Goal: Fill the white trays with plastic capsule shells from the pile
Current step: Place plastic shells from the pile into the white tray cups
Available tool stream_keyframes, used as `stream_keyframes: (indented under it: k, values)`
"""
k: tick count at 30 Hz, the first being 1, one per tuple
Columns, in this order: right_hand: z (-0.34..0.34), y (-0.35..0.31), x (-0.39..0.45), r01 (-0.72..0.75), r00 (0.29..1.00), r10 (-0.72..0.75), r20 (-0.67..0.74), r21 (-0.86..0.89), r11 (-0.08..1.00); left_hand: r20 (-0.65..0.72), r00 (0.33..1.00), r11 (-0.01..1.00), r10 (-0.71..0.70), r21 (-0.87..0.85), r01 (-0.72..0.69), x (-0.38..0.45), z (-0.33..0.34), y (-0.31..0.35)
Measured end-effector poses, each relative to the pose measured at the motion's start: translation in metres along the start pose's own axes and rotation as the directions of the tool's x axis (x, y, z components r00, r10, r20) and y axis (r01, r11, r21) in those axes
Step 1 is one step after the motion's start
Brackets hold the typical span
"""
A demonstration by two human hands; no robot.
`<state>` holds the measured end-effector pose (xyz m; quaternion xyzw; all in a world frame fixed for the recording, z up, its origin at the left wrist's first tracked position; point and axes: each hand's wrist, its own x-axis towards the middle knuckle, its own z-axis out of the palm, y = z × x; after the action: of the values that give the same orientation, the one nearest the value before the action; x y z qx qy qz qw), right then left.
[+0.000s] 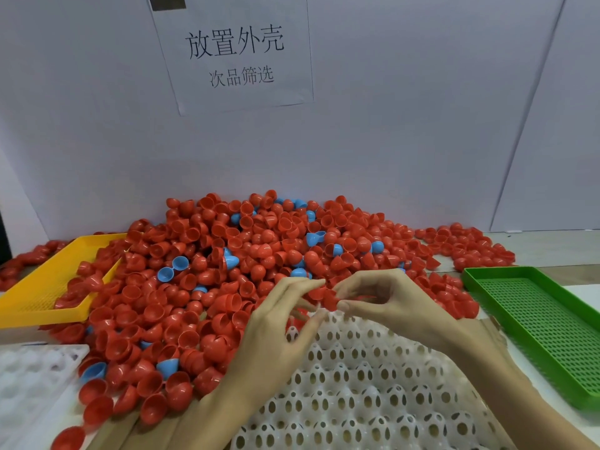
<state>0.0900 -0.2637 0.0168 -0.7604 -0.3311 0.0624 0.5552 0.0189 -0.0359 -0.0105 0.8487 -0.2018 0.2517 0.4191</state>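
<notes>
**Both hands working one red shell at the pile's near edge**

The pile (pixel 246 274) of red and blue capsule shells is sprawling against the white wall, and is spilling into the yellow tray (pixel 48 280) at its left. A green tray (pixel 535 323) is lying right of the pile. Just in front of it, a white tray (pixel 367 384) is sitting under both wrists; another white tray (pixel 29 381) is lying at the pile's near left. The left hand (pixel 276 326) and right hand (pixel 389 303) are meeting, fingertips pinching a red shell (pixel 324 297) above the pile's near edge.
</notes>
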Motion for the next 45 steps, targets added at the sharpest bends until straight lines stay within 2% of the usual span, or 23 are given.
stream_keyframes:
  k: [2,6,10,14,17,20,27,31,37,41,45]
  values:
    - [0.006,-0.002,-0.001,0.038,0.999,-0.038,0.014,-0.025,0.999,-0.043,0.997,0.993,-0.067,-0.101,0.063,0.0,0.002,0.005]
    - [0.012,-0.004,-0.003,0.085,0.995,-0.079,0.067,-0.083,0.993,-0.042,0.979,0.941,-0.198,-0.287,0.178,0.0,0.002,0.007]
    - [0.006,-0.008,-0.007,0.072,0.992,-0.07,0.103,-0.012,0.997,-0.056,0.949,0.887,-0.309,-0.376,0.267,0.004,-0.005,-0.003]
    - [-0.01,-0.004,-0.009,0.02,0.995,-0.021,-0.093,-0.021,1.0,-0.114,0.946,0.921,-0.303,-0.29,0.26,0.005,-0.008,-0.011]
    - [-0.02,0.002,-0.011,-0.017,0.975,0.028,-0.221,0.05,0.999,-0.101,0.972,0.97,-0.212,-0.14,0.197,0.007,-0.004,-0.013]
    - [-0.025,0.008,-0.011,-0.057,0.954,0.087,-0.287,0.11,0.992,-0.086,0.987,0.99,-0.137,0.004,0.137,0.009,0.003,-0.013]
    - [-0.024,0.014,-0.01,-0.096,0.95,0.127,-0.287,0.12,0.988,0.079,0.997,0.958,0.005,0.286,-0.028,0.013,0.016,-0.021]
    - [-0.022,0.016,-0.009,-0.112,0.949,0.143,-0.281,0.125,0.986,0.17,0.984,0.94,0.053,0.325,-0.107,0.009,0.02,-0.024]
    - [-0.02,0.02,-0.009,-0.128,0.948,0.159,-0.276,0.127,0.984,0.209,0.978,0.937,0.015,0.338,-0.087,0.008,0.012,-0.023]
    - [-0.02,0.021,-0.01,-0.138,0.945,0.17,-0.278,0.134,0.981,0.095,0.991,0.982,-0.099,0.173,0.082,0.01,0.007,-0.022]
    - [-0.022,0.021,-0.009,-0.139,0.944,0.172,-0.28,0.134,0.981,0.071,0.989,0.946,-0.127,0.31,0.099,0.031,0.005,-0.022]
